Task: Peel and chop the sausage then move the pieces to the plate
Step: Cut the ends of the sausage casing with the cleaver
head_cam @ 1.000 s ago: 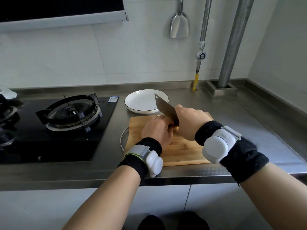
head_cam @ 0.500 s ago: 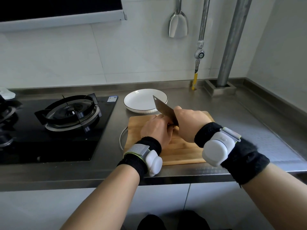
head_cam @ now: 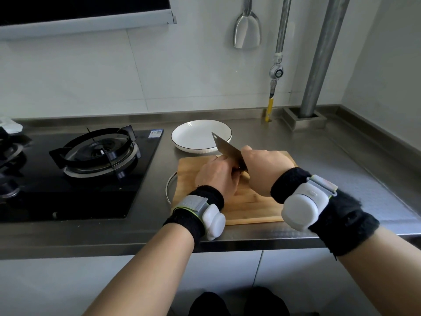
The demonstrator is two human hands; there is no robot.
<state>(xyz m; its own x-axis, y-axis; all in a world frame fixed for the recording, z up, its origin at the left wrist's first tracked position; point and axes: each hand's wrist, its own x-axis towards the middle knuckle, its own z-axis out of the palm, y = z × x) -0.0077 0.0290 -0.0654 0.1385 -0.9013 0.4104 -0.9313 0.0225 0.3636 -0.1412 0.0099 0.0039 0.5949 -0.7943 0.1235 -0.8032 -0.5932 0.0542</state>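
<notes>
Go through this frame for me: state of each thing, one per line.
Plate: empty, on the counter behind the board.
Cleaver: gripped by right hand, blade angled down over the board.
Left hand: curled on the board beside the blade; what it holds is hidden.
Cutting board: flat on the counter.
Burner: no flame visible.

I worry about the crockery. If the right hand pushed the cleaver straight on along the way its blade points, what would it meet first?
Probably the white plate: the cleaver in the right hand points toward it, though height is unclear.
</notes>
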